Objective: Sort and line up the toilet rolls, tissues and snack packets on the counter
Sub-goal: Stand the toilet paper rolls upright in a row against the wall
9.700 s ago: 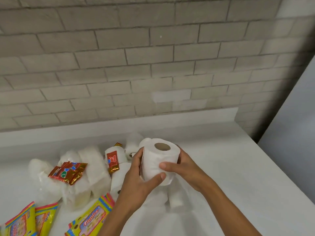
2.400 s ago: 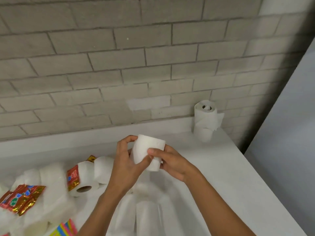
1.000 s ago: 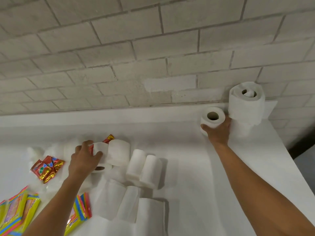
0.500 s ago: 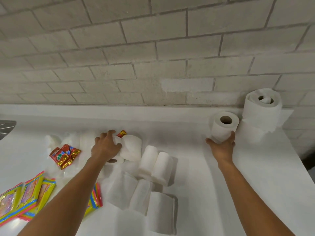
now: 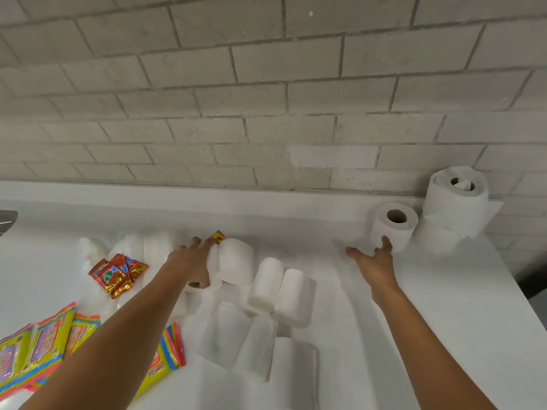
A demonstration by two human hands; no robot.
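1. Since 0.5 s ago, your right hand (image 5: 373,261) has let go of the upright roll (image 5: 393,224); fingers spread, 1 fingertip at its base.
2. That roll stands on the counter (image 5: 444,306) by the wall, just left of the 2-roll stack (image 5: 450,211).
3. Your left hand (image 5: 189,263) grips a lying roll (image 5: 214,267), fingers curled over it, in the loose pile.
4. Red packets (image 5: 117,275) and yellow packets (image 5: 44,347) lie left.

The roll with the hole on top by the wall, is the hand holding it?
No, the right hand is open with fingers spread, just in front of the upright roll, not wrapped around it.
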